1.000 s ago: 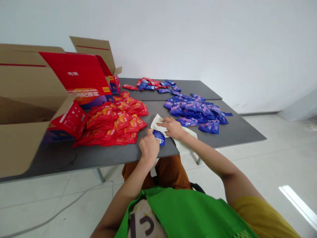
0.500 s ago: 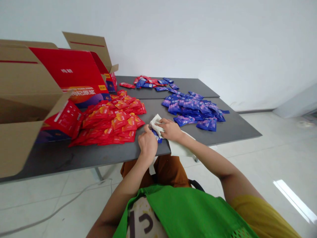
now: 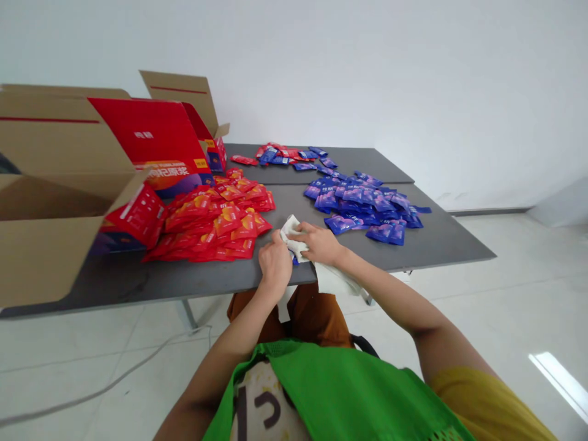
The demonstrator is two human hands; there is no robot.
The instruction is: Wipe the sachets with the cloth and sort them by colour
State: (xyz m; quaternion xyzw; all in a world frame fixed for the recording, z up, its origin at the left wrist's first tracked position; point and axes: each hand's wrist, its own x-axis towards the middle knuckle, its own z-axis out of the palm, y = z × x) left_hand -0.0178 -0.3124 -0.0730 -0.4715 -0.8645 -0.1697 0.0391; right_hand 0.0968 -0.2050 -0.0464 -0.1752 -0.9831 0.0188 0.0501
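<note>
Near the front edge of the table, my right hand (image 3: pixel 320 242) presses a crumpled white cloth (image 3: pixel 291 228) with its fingers closed on it. Under the cloth lies a blue sachet (image 3: pixel 294 260), of which only a small corner shows. My left hand (image 3: pixel 274 262) is closed at the sachet's left side, its fingertips against the cloth and the sachet's hidden edge. To the left is a heap of red sachets (image 3: pixel 215 223). A heap of blue sachets (image 3: pixel 367 205) lies to the right, beyond my right hand.
Open cardboard boxes, one large red-printed box (image 3: pixel 151 141) and another box (image 3: pixel 215 150) behind it, stand on the left of the dark table (image 3: pixel 441 245). Mixed red and blue sachets (image 3: pixel 280 154) lie at the back. A white wall (image 3: pixel 321 73) rises behind; a cable (image 3: pixel 114 383) crosses the floor.
The view has shifted slightly, moving the boxes to the right in the picture. The cloth and my hands now cover more of the blue sachet between them.
</note>
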